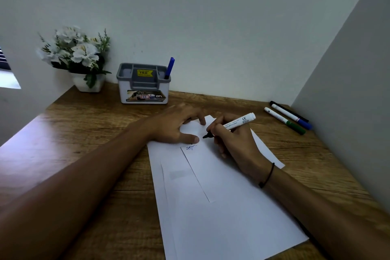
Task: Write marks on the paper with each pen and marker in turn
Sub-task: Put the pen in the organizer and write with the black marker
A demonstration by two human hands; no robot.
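The right hand [234, 137] grips a black marker [230, 125], tip at the paper [221, 207] on the table [95, 124]. The left hand [175, 126] presses flat, fingers straight, on the paper's far end.

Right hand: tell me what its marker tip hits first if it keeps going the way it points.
The right hand aims the marker down-left; its tip would probably meet the paper first, just short of the left hand thumb, though depth is unclear.
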